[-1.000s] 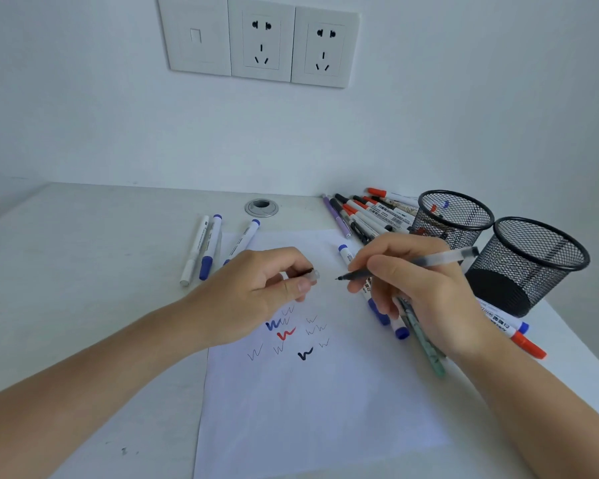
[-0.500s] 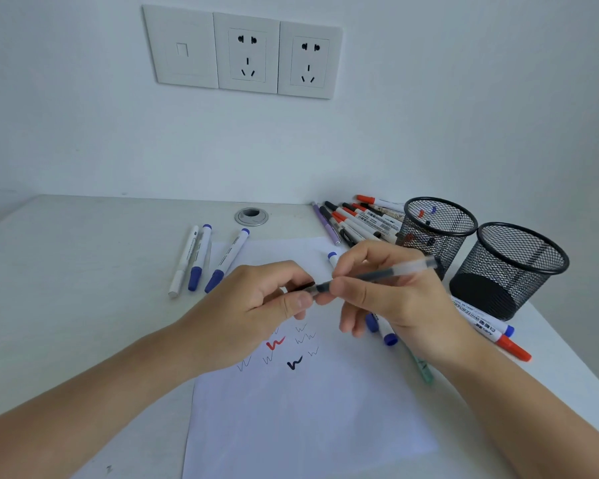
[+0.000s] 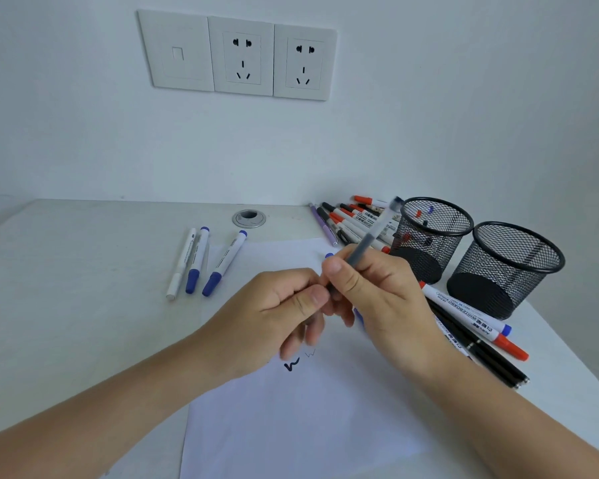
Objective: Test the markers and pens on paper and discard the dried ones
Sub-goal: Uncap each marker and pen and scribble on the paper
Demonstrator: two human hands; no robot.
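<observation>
White desk [image 3: 83, 271] shoved up against a plain wall with a row of sockets [image 3: 239, 57], and a sheet of paper [image 3: 308, 426] laid out as the test pad.

Right hand [image 3: 370, 299] is wrapped round a clear-barrelled pen [image 3: 370, 242], held above the paper's middle with its back end tipped up and away. Left hand [image 3: 277, 316] is curled, thumb against forefinger right at the pen's tip. Honestly can't tell if it's pinching a cap or the tip itself, it's all hidden in there.

Progress-wise: one bold dark squiggle [image 3: 291, 366] and a faint one peek out on the paper below the hands, so some testing is done. Three markers [image 3: 201, 261] lie just off the paper's left edge. Off its right side, the nearer mesh cup [image 3: 429, 236] has a few pens in it, while the further mesh cup [image 3: 509, 267] looks empty. A few more markers [image 3: 471, 316] lie along the right edge.

The big pile [image 3: 353, 219] past the far right corner looks untouched, so I'd say plenty left to do.
</observation>
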